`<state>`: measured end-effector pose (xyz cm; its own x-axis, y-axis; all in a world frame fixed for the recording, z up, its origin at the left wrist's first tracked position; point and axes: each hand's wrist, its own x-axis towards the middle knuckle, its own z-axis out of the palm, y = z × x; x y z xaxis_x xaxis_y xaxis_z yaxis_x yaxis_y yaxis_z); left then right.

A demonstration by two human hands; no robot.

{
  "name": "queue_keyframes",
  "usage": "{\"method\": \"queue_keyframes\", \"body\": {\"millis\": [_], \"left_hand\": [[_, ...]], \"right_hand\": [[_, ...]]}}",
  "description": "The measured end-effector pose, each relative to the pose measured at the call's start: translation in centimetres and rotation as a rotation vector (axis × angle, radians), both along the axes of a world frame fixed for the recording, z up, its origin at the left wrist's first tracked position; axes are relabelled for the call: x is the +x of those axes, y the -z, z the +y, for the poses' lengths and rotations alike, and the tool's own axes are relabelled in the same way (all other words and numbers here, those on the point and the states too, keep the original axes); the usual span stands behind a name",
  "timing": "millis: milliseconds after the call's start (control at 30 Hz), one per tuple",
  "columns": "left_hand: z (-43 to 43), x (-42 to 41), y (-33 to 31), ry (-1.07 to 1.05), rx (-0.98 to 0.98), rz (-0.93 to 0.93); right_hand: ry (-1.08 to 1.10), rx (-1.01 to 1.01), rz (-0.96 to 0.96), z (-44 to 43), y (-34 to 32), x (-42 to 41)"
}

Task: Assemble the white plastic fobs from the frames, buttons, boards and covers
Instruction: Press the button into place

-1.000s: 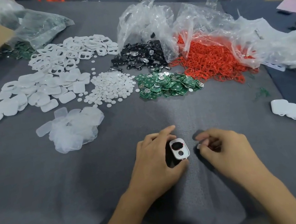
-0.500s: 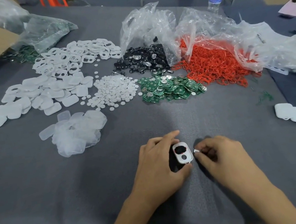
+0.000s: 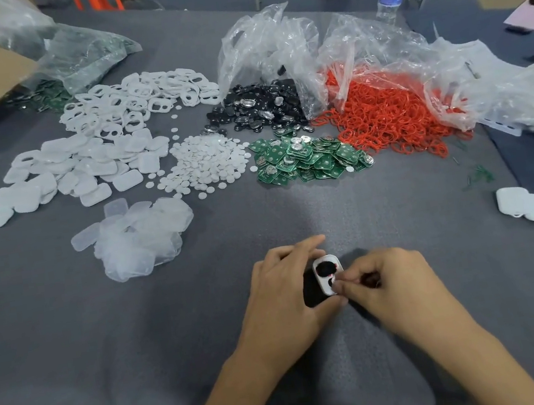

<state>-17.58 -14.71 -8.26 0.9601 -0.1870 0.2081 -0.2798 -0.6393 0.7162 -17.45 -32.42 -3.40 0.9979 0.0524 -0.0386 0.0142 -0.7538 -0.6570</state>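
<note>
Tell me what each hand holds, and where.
Left hand grips the white frame by its edges. Right hand touches its lower opening; whether it pinches anything is unclear.

Even, soft overhead light, faint shadows under the hands, wide-angle bending and blur toward the edges
</note>
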Motion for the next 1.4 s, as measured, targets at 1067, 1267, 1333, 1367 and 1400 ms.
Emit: {"method": "queue_keyframes", "body": {"millis": [1067,1267,1333,1367,1400], "left_hand": [[-0.2,0.2,0.1,0.011,-0.117,0.045],[-0.2,0.2,0.2,0.005,-0.16,0.01],[-0.2,0.2,0.2,0.009,-0.171,0.02],[-0.2,0.2,0.2,0.014,-0.174,0.024],[-0.2,0.2,0.2,0.022,-0.177,0.027]], "right_hand": [[0.101,0.079,0.517,0.9,-1.6,4.4],[0.123,0.177,0.446,1.0,-1.4,3.3],[0.126,0.187,0.405,1.2,-1.2,2.7],[0.12,0.183,0.389,1.2,-1.1,2.4],[0.103,0.168,0.376,1.1,-1.1,2.2]]}}
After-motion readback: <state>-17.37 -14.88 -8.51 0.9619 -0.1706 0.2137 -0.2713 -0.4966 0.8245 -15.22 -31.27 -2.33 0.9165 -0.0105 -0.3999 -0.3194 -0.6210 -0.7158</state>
